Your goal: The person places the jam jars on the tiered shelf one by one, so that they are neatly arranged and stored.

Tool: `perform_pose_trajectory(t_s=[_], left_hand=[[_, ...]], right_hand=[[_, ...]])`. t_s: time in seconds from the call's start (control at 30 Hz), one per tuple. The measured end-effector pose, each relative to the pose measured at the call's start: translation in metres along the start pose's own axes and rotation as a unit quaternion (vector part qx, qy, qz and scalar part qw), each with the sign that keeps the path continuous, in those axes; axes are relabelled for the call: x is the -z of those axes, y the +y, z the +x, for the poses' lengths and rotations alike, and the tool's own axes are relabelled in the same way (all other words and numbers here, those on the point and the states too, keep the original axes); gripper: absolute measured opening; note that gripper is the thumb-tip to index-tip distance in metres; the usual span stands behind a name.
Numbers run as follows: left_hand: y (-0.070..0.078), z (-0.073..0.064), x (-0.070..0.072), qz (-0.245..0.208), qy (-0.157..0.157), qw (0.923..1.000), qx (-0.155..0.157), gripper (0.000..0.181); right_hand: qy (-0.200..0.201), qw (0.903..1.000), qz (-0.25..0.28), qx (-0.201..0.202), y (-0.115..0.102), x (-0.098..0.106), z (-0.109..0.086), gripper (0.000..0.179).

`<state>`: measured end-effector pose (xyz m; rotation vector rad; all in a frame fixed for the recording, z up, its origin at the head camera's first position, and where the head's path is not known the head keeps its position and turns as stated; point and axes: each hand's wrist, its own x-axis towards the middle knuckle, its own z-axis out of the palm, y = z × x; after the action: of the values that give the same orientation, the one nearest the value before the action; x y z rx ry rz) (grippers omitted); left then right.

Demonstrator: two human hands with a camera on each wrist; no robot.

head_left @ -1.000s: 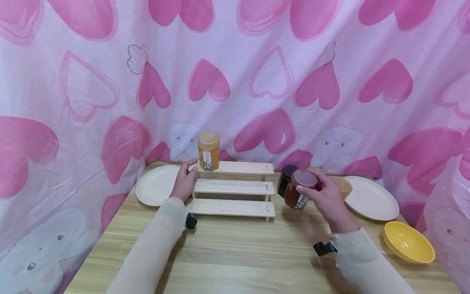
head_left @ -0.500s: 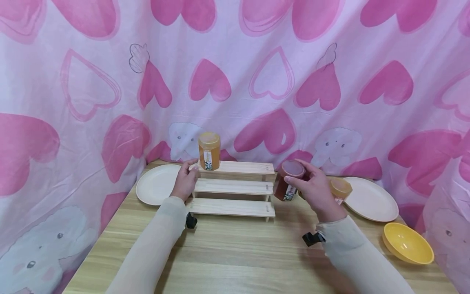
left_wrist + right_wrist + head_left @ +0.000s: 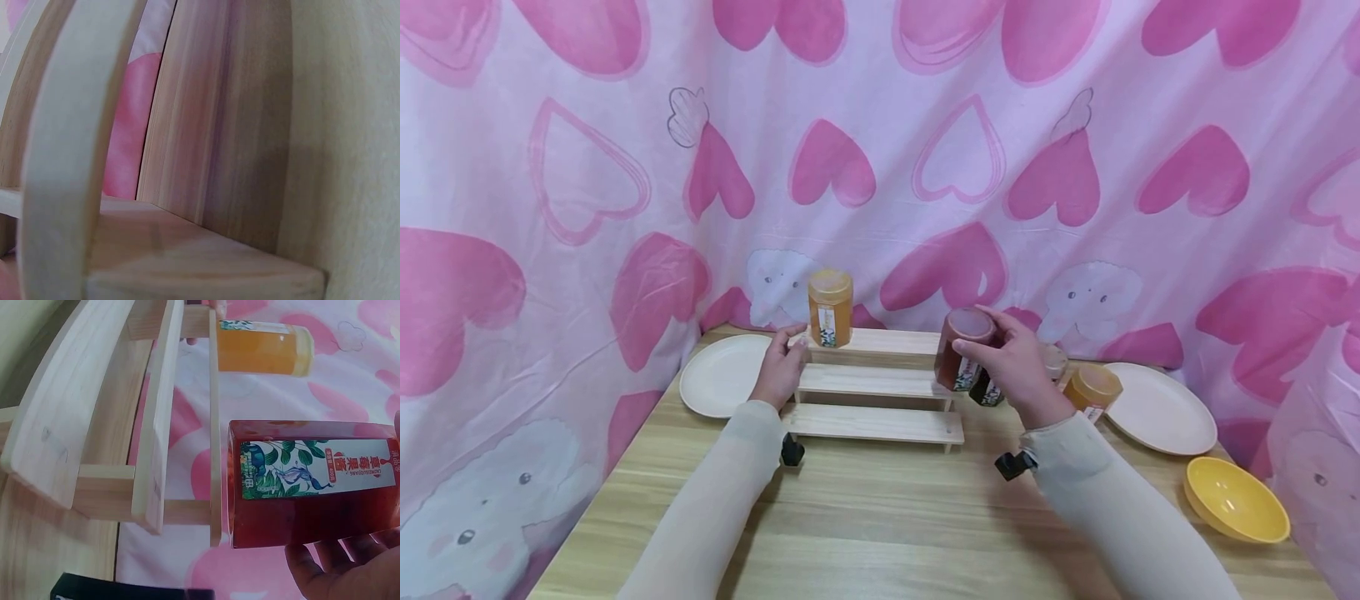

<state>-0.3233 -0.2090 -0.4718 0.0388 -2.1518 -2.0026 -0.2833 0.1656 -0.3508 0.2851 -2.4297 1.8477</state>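
Note:
My right hand (image 3: 1017, 362) grips a strawberry jam jar (image 3: 955, 354), dark red with a label, over the right end of a three-step wooden display rack (image 3: 868, 423). In the right wrist view the jam jar (image 3: 312, 519) has its base close to the top board, and my fingers curl along its side. A honey-coloured jar (image 3: 830, 310) stands on the left part of the top board. My left hand (image 3: 781, 367) holds the left end of that board between thumb and fingers. Only wooden boards (image 3: 69, 150) show in the left wrist view; the hand is hidden there.
A dark jar (image 3: 987, 390) stands right of the rack, partly hidden by my right hand. Farther right are a pale-lidded jar (image 3: 1054, 358), an amber jar (image 3: 1093, 390), a cream plate (image 3: 1172, 408) and a yellow bowl (image 3: 1236, 500). Another plate (image 3: 718, 379) lies left.
My right hand has carried the strawberry jam jar left and upward, from beside the dark jar to the right end of the top board. My left hand has stayed at the rack.

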Motion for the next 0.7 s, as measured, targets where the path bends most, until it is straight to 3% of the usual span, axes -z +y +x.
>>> perform_pose_trajectory(t_s=[0.3,0.4,0.53,0.63,0.7], left_hand=[[0.005,-0.003,-0.002,-0.003,0.002,0.9999,0.010,0.039],[0.020,-0.012,-0.002,-0.002,-0.007,0.9999,0.014,0.040],[0.017,-0.011,-0.002,-0.006,-0.009,0.9999,0.009,0.039],[0.002,-0.001,-0.001,-0.005,-0.002,1.0000,0.001,0.038],[0.002,-0.001,-0.001,-0.004,-0.001,1.0000,0.000,0.037]], right_hand=[[0.012,0.9996,0.026,0.006,-0.004,-0.021,0.021,0.074],[0.014,0.9992,0.035,0.015,-0.005,-0.027,0.028,0.072],[0.015,0.9989,0.039,0.019,-0.007,-0.033,0.035,0.070],[0.019,0.9987,0.041,0.025,-0.008,-0.037,0.040,0.069],[0.023,0.9984,0.044,0.028,-0.008,-0.039,0.043,0.070]])
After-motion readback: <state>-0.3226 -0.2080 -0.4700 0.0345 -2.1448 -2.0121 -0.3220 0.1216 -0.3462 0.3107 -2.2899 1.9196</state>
